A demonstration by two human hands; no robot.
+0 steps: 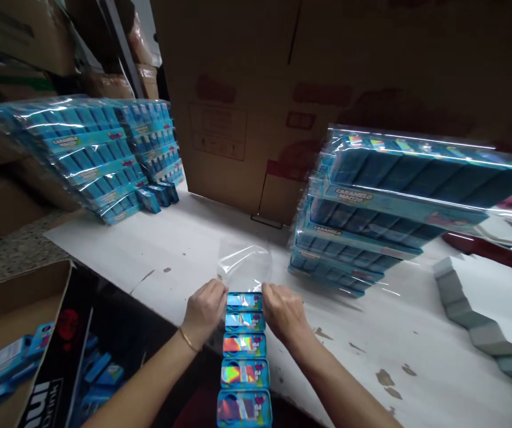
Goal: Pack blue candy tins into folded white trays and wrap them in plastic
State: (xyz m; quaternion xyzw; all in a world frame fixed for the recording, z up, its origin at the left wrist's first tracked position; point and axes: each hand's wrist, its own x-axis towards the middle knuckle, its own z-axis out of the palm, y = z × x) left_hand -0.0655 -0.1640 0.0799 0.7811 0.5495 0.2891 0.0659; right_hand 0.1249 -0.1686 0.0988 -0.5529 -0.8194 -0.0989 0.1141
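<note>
While a tall brown cardboard box (247, 71) fills the upper middle and upper right of the frame, a white, stained bench (354, 321) spreads beneath it, carrying a film-wrapped stack of blue display boxes (354, 195) at right and similar blue stacks (91, 157) at upper left. A straight row of five small blue boxes with shiny labels (244, 345) lies at bottom centre, its far end at the mouth of a loose, clear plastic bag (247, 263). The left hand (205, 309) and right hand (285, 310) appear pinched on the bag's opposite edges. Uneven pulling could split the thin film or snag a corner; the near boxes, jutting past the bench edge, might tip if poorly supported.
</note>
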